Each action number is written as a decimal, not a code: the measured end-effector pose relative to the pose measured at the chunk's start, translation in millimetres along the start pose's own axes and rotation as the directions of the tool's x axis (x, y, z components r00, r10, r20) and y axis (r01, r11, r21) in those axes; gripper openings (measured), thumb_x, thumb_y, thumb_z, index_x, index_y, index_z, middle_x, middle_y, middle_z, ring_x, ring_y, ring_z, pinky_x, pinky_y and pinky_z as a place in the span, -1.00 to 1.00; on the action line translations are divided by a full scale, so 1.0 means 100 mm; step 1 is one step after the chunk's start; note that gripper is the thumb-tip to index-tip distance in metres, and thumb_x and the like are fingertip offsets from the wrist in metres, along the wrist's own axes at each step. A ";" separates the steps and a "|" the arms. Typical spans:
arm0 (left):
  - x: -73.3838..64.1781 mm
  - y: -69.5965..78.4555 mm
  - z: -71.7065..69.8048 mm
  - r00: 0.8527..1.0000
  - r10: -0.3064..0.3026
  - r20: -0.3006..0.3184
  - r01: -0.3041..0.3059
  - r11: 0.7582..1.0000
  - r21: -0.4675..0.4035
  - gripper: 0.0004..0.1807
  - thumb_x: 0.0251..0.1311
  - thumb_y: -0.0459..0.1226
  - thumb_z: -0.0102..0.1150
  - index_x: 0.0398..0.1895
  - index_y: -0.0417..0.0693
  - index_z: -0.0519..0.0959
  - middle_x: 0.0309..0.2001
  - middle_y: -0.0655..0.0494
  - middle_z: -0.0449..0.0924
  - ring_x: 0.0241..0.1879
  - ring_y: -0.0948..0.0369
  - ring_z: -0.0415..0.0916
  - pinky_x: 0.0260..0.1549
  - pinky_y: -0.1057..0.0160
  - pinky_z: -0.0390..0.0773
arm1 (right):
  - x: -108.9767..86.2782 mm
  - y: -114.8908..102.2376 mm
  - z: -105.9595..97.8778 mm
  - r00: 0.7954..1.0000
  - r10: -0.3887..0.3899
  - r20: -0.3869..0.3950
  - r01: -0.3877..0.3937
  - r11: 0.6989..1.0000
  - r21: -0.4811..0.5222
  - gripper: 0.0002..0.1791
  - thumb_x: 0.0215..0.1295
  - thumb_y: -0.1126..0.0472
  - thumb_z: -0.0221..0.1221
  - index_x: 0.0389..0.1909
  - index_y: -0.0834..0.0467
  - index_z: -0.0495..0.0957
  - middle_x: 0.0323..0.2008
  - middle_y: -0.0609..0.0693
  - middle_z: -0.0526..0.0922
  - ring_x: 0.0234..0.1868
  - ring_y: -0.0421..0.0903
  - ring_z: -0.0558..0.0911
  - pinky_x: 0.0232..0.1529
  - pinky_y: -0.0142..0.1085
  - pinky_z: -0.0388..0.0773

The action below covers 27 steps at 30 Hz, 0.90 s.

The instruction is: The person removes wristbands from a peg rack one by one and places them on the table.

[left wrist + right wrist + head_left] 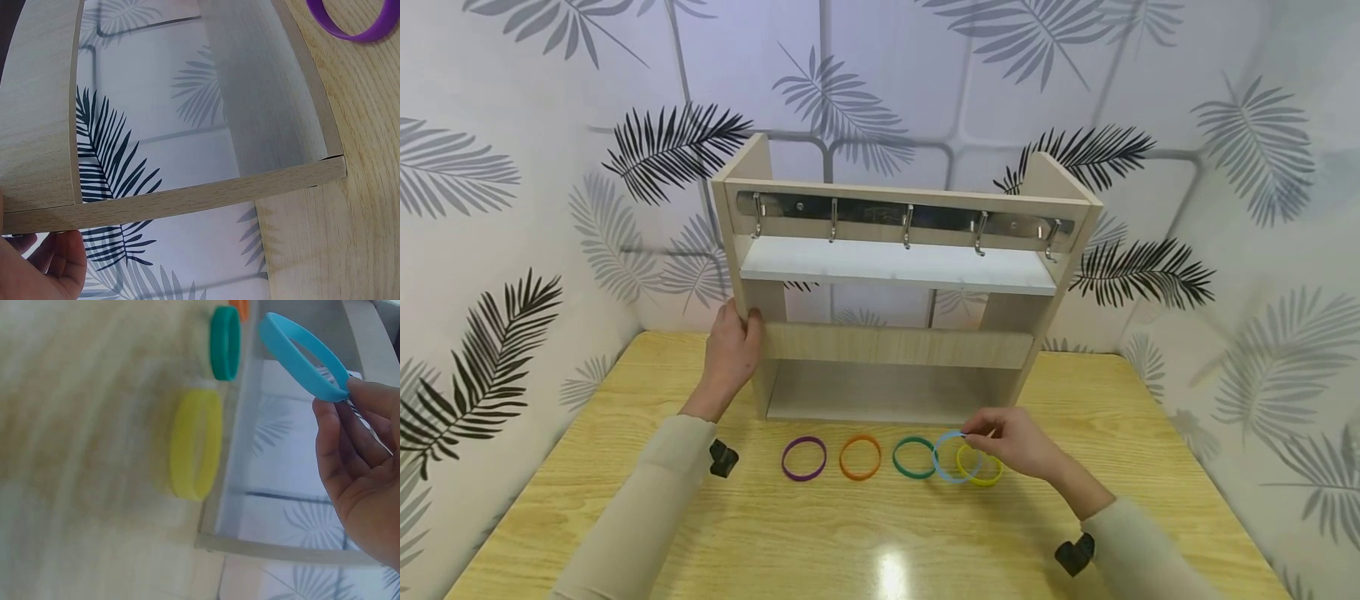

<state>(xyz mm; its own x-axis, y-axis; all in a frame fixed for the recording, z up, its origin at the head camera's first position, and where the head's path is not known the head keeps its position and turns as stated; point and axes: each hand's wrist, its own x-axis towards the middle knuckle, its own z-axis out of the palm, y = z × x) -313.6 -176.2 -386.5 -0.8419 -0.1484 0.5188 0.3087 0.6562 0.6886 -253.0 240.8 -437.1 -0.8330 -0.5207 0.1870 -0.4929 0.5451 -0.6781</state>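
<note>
My left hand (730,354) grips the left side panel of a light wooden shelf rack (895,346). In the left wrist view its fingers curl behind the panel's edge (187,190). Between thumb and fingertips, my right hand (1018,442) pinches a light blue silicone wristband (303,369), raised off the table in the right wrist view. Below that hand lies a yellow wristband (181,450), partly overlapped by the blue one in the head view. Green (913,476), orange (859,478) and purple (805,478) wristbands lie in a row to the left.
A metal strip with several hooks (907,227) runs along the rack's upper front, above a white shelf (887,265). The rack stands toward the back of a wooden table (820,542). Leaf-patterned wall covering (887,75) rises behind and on both sides.
</note>
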 end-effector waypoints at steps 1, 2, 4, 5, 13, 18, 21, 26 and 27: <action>0.00 0.00 0.00 1.000 0.000 -0.001 0.000 1.000 0.001 -0.44 0.40 -0.15 -0.28 0.24 -0.47 0.23 -0.04 -0.39 0.39 -0.06 -0.26 0.42 -0.11 -0.21 0.41 | 0.00 0.01 0.03 1.000 -0.005 0.010 0.005 1.000 0.000 -0.91 0.26 0.22 0.22 -0.25 0.09 0.66 -0.31 -0.10 0.67 -0.31 -0.21 0.61 -0.35 -0.31 0.52; 0.00 0.00 0.00 1.000 0.000 -0.001 0.000 1.000 0.001 -0.44 0.40 -0.15 -0.28 0.24 -0.47 0.23 -0.04 -0.39 0.39 -0.06 -0.26 0.42 -0.11 -0.21 0.41 | 0.00 0.01 0.06 1.000 -0.007 0.020 0.007 1.000 0.005 -0.91 0.26 0.22 0.22 -0.26 0.10 0.66 -0.31 -0.10 0.66 -0.31 -0.22 0.60 -0.35 -0.31 0.52; 0.00 0.00 0.00 1.000 0.001 0.000 -0.001 1.000 0.002 -0.45 0.40 -0.15 -0.28 0.24 -0.47 0.23 -0.04 -0.39 0.39 -0.06 -0.26 0.42 -0.11 -0.21 0.41 | 0.00 0.02 0.12 0.999 -0.014 0.042 0.014 1.000 0.019 -0.90 0.26 0.23 0.21 -0.26 0.14 0.65 -0.32 -0.08 0.66 -0.32 -0.22 0.60 -0.36 -0.31 0.52; 0.00 0.00 0.00 1.000 0.001 0.000 -0.001 1.000 0.003 -0.44 0.40 -0.15 -0.28 0.24 -0.47 0.23 -0.04 -0.39 0.39 -0.06 -0.25 0.42 -0.11 -0.21 0.42 | 0.00 0.02 0.15 0.998 -0.017 0.056 0.015 0.999 0.035 -0.90 0.26 0.24 0.21 -0.26 0.16 0.65 -0.32 -0.05 0.66 -0.32 -0.21 0.60 -0.36 -0.31 0.52; 0.00 0.01 0.00 1.000 -0.003 0.004 0.003 1.000 0.002 -0.45 0.40 -0.15 -0.28 0.24 -0.46 0.23 -0.04 -0.38 0.39 -0.06 -0.24 0.43 -0.12 -0.21 0.42 | 0.02 0.00 0.31 0.987 -0.075 0.141 0.065 0.995 0.079 -0.90 0.24 0.33 0.20 -0.26 0.26 0.64 -0.35 0.10 0.67 -0.40 -0.22 0.58 -0.43 -0.35 0.53; 0.00 0.02 0.00 1.000 -0.008 0.003 0.008 1.000 -0.001 -0.45 0.40 -0.15 -0.29 0.23 -0.48 0.24 -0.04 -0.39 0.39 -0.06 -0.25 0.43 -0.12 -0.21 0.42 | 0.04 -0.01 0.39 0.981 -0.060 0.186 0.047 0.996 0.072 -0.91 0.23 0.34 0.21 -0.27 0.21 0.64 -0.35 0.06 0.68 -0.40 -0.21 0.58 -0.40 -0.36 0.52; 0.00 0.03 0.00 1.000 -0.012 -0.001 0.012 1.000 -0.001 -0.45 0.39 -0.15 -0.28 0.22 -0.48 0.25 -0.05 -0.38 0.40 -0.08 -0.24 0.43 -0.13 -0.20 0.42 | 0.05 -0.02 0.43 0.976 -0.062 0.211 0.044 0.995 0.087 -0.91 0.23 0.34 0.21 -0.27 0.21 0.64 -0.35 0.05 0.68 -0.38 -0.16 0.59 -0.39 -0.35 0.52; 0.00 0.03 0.00 1.000 -0.015 -0.001 0.015 1.000 0.003 -0.44 0.39 -0.15 -0.29 0.21 -0.48 0.25 -0.06 -0.38 0.40 -0.10 -0.24 0.44 -0.16 -0.20 0.44 | 0.06 -0.04 0.47 0.962 -0.056 0.268 0.032 0.995 0.092 -0.91 0.24 0.29 0.21 -0.27 0.19 0.64 -0.35 0.00 0.68 -0.38 -0.20 0.59 -0.37 -0.36 0.53; 0.00 0.03 0.00 1.000 -0.016 -0.001 0.016 1.000 0.004 -0.45 0.39 -0.15 -0.29 0.21 -0.48 0.25 -0.06 -0.38 0.40 -0.11 -0.23 0.44 -0.16 -0.20 0.44 | 0.06 -0.04 0.48 0.959 -0.055 0.279 0.029 0.995 0.096 -0.91 0.25 0.29 0.21 -0.27 0.19 0.64 -0.36 0.00 0.68 -0.39 -0.21 0.59 -0.37 -0.36 0.53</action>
<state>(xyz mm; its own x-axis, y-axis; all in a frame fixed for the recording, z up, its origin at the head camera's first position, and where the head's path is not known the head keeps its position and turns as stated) -312.5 -174.5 -384.6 -0.8462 -0.1599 0.5083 0.2932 0.6568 0.6947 -244.1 203.7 -467.5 -0.7012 -0.7127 0.0180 -0.4907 0.4641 -0.7375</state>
